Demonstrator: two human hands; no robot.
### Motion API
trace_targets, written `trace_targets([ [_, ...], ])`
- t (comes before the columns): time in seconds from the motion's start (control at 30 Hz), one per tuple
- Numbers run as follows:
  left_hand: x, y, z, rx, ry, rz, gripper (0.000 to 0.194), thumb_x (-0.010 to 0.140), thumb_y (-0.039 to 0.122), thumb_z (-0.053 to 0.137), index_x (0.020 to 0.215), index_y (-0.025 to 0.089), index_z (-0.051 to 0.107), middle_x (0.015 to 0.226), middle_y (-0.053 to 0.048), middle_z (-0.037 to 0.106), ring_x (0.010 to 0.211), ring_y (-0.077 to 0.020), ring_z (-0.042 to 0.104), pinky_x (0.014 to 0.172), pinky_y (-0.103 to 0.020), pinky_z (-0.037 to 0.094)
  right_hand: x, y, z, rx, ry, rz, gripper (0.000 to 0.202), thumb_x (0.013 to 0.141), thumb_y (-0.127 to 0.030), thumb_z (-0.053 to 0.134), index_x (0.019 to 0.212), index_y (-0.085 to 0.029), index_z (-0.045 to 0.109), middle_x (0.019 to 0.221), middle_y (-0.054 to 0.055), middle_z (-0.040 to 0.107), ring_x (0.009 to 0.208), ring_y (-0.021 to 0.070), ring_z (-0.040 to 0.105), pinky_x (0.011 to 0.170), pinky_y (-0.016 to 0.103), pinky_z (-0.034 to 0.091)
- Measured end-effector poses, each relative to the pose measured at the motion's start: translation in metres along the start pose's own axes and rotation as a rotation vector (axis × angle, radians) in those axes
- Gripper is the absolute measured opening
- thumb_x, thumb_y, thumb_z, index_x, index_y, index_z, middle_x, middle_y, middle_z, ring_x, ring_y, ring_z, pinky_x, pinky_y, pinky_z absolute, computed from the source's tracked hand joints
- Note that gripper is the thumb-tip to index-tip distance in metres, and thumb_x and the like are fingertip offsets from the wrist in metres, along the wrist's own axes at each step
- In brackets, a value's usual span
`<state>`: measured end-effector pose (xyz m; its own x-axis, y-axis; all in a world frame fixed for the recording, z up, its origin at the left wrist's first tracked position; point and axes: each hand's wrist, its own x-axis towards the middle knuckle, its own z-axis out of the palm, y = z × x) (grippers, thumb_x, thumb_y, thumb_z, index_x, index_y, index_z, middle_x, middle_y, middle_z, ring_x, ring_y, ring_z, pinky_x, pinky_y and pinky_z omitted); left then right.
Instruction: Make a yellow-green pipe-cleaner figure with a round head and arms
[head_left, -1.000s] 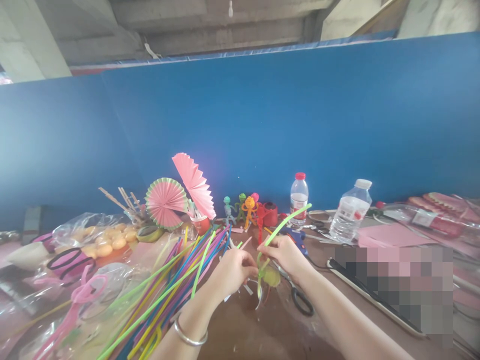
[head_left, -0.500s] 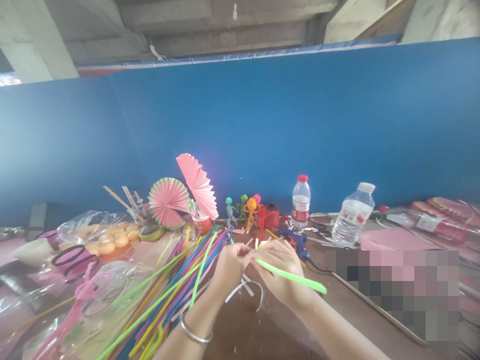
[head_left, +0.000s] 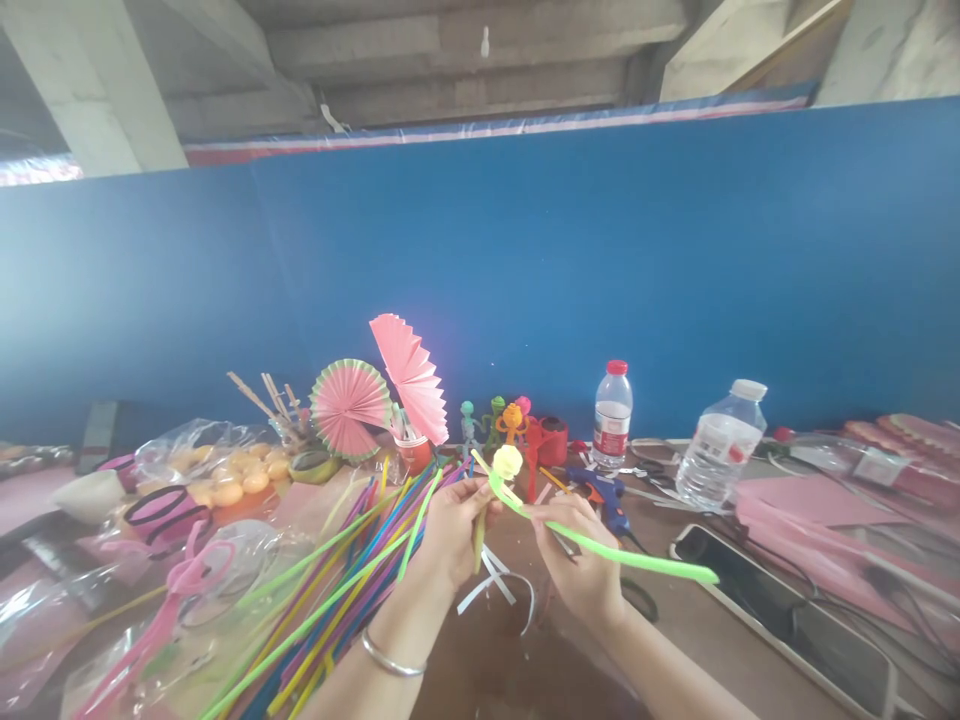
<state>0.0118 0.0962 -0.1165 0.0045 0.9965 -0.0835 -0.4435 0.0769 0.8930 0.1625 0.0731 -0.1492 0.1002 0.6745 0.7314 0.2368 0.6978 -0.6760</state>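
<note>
My left hand (head_left: 456,530) pinches a small yellow pipe-cleaner figure with a coiled round head (head_left: 508,461); a yellow stem hangs below the fingers. My right hand (head_left: 581,565) is closed on a bright green pipe cleaner (head_left: 645,562). One end of it bends around just under the yellow head, and the long free end sticks out to the right. Behind my hands stand several finished pipe-cleaner figures, among them an orange one (head_left: 513,420) and a light blue one (head_left: 468,425). Loose coloured pipe cleaners (head_left: 337,590) lie beside my left forearm.
A blue glue gun (head_left: 604,492) lies behind my right hand, near two water bottles (head_left: 613,420). A phone (head_left: 787,610) lies to the right. White paper strips (head_left: 491,582) are under my hands. Pink paper fans (head_left: 351,408) and plastic bags (head_left: 180,450) are at the left.
My hands have moved slightly apart, and the yellow coiled head now shows above the fingers. The green pipe cleaner's free end reaches farther right. The view has shifted a little.
</note>
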Motion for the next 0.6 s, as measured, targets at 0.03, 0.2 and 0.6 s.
trace_targets([
  [0.03,0.000,0.000,0.000,-0.012,0.003,-0.009,0.013,0.060,0.016,0.072,0.067,0.010,0.062,0.054,0.001,0.059,0.045,-0.0041,0.053,0.049,-0.014,0.044,0.000,0.002,0.001,0.044,0.015,0.110,0.010,0.071,-0.015,0.061,0.075,-0.022,0.066,0.076,0.003,0.065,0.077,0.0186,0.056,0.077,0.033,0.041],
  [0.2,-0.002,0.000,0.001,0.030,-0.060,-0.057,0.011,0.064,0.017,0.068,0.065,0.012,0.059,0.056,0.000,0.060,0.046,-0.0045,0.053,0.045,-0.014,0.041,0.002,0.023,0.008,0.162,0.010,0.421,0.014,0.076,-0.030,0.056,0.079,-0.017,0.060,0.065,0.003,0.060,0.060,0.0159,0.055,0.057,0.027,0.042],
  [0.6,-0.007,-0.027,-0.017,0.778,-0.445,-0.249,0.003,0.055,0.010,0.065,0.052,0.011,0.066,0.038,-0.003,0.060,0.036,-0.0153,0.055,0.038,-0.022,0.037,0.026,0.036,-0.020,0.050,-0.408,0.521,0.009,0.059,-0.023,0.067,0.056,-0.015,0.068,0.051,0.001,0.063,0.046,0.0129,0.054,0.046,0.023,0.040],
])
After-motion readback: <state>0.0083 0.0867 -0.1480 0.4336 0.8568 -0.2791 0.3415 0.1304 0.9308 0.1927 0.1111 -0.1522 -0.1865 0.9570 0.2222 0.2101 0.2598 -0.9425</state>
